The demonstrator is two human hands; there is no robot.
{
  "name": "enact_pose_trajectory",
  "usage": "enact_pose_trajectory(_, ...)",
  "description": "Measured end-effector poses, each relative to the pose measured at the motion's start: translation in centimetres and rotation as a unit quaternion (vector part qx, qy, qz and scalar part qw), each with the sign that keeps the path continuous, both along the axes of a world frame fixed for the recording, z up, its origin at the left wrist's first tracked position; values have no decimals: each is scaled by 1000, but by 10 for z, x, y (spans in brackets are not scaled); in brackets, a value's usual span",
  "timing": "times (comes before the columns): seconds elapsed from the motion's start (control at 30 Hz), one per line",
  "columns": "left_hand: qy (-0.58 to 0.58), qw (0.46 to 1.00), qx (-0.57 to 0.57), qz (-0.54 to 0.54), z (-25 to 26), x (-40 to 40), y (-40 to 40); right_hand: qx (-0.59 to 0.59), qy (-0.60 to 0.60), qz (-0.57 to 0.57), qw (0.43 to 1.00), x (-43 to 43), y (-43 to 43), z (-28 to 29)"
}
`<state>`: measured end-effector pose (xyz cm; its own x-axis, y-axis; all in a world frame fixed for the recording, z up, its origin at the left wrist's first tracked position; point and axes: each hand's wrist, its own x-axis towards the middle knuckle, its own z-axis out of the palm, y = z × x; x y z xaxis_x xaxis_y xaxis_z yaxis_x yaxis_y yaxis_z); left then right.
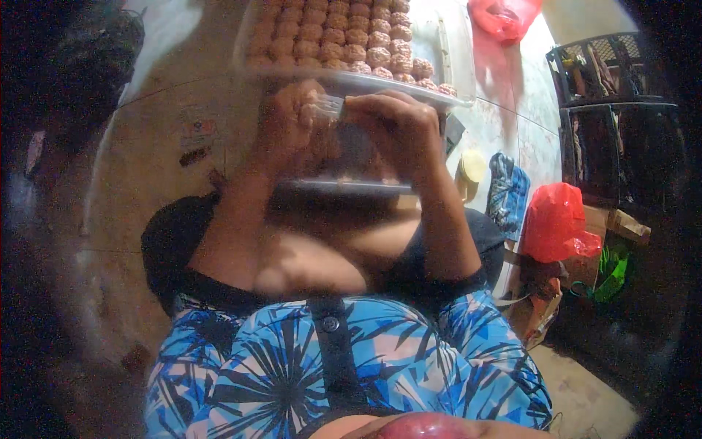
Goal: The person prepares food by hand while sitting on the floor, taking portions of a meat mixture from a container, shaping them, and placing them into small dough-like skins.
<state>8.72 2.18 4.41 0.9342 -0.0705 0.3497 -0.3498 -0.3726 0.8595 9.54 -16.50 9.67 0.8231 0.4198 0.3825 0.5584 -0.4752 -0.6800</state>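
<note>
My left hand (pixel 296 118) grips a small translucent plastic piece (pixel 329 105), blurred and partly covered by the fingers. The fingers of my right hand (pixel 397 118) are bent and meet the right edge of that piece; whether they hold something of their own cannot be made out. Just beyond both hands lies a clear plastic tray (pixel 460 82) with close rows of round, lumpy brown balls (pixel 334 35). Below the hands, over my crossed legs, runs the pale front edge of another tray or container (pixel 351 186), its inside dim and blurred.
On the tiled floor to the right are a yellow-lidded container (pixel 473 166), a folded blue patterned cloth (pixel 507 189) and a red plastic bag (pixel 554 222). A second red bag (pixel 507 19) lies farther back. A dark rack (pixel 617 101) stands at far right.
</note>
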Motion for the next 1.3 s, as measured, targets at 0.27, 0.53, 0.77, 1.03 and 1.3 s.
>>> enact_pose_trajectory(0.27,-31,989,-126,-69,14,2,3,293,254,-23,921,7,-11,12)
enact_pose_trajectory(0.53,-188,951,-196,146,69,-11,-26,5,512,8,859,18,-21,-50)
enact_pose_trajectory(0.77,-140,981,81,109,29,7,11,155,475,111,859,-1,-27,-151)
enact_pose_trajectory(1.03,-202,910,348,96,43,2,12,-49,118,-60,990,12,-45,24)
enact_pose_trajectory(1.3,-65,996,-53,28,18,1,10,50,-104,57,992,1,3,13)
